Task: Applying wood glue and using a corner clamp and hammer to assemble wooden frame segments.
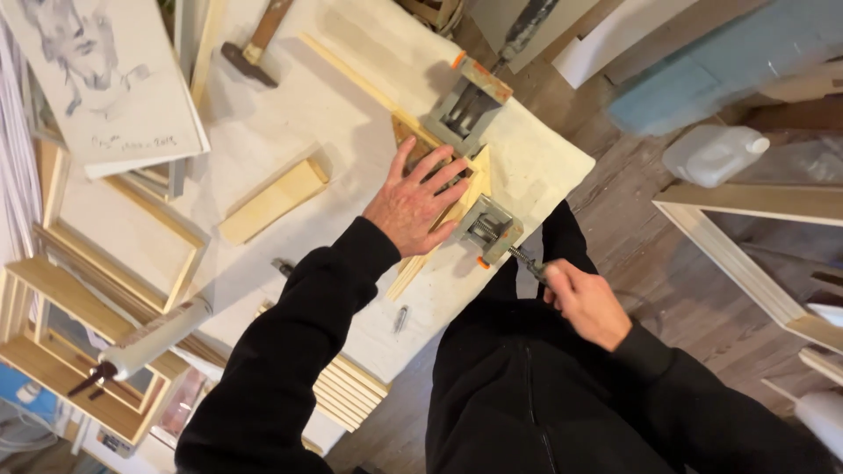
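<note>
My left hand (415, 200) lies flat with fingers spread on the corner of two pale wooden frame strips (475, 175), held in a grey corner clamp (487, 230). A second grey jaw of the clamp (464, 105) sits just beyond the corner. My right hand (581, 300) is closed around the clamp's screw handle (525, 259) at the table's near edge. One strip (351, 70) runs away across the white tabletop (263, 140). Both sleeves are black.
A short wooden block (274, 200) lies left of my hand. A hammer (252, 46) rests at the far side. Wooden frames (97, 290), a caulk tube (145, 342) and a drawing (97, 70) crowd the left. A plastic jug (713, 154) stands on the floor at right.
</note>
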